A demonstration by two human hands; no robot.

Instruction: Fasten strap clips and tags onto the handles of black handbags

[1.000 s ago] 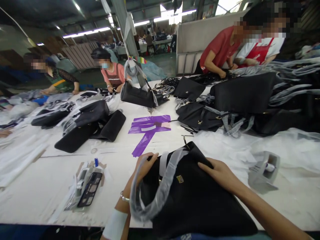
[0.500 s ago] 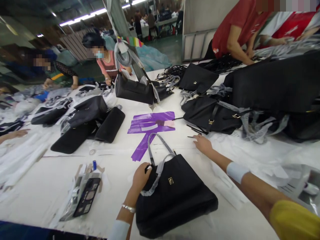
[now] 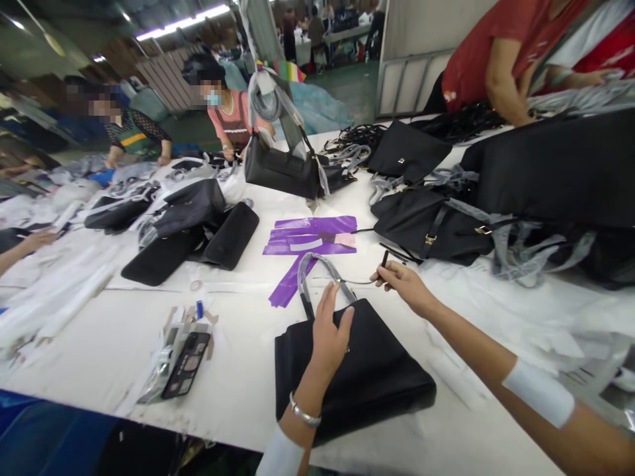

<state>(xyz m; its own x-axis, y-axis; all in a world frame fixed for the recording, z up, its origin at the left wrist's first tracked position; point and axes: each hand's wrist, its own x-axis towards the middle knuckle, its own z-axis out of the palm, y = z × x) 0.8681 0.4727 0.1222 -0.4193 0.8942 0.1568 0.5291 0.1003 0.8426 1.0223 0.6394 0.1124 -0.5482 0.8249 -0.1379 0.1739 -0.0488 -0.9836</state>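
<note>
A black handbag [image 3: 381, 370] lies on the table in front of me, its handles wrapped in clear plastic film [image 3: 322, 258]. My left hand [image 3: 330, 334] is over the bag's front, fingers stretched out and thumb apart, hiding most of the gold clasp. Its fingertips are beside the handle; whether they touch it I cannot tell. Right of the handles, my right hand [image 3: 404, 284] pinches a thin black strap [image 3: 385, 259]. One end sticks up above the fingers, and a thin dark length runs left toward my left fingertips.
Purple tape [image 3: 292, 281] is stuck on the white table [image 3: 238, 344]. A phone [image 3: 186, 365] lies on a plastic packet at left. Black bags [image 3: 426, 228] are piled at right, others [image 3: 231, 235] at left. A bag hangs by a post [image 3: 282, 168]. Co-workers stand around the table.
My left hand has let go of the bag's left top edge and moved right, over its front. My right hand has lifted a thin black strap off the table and drawn it slightly left.
</note>
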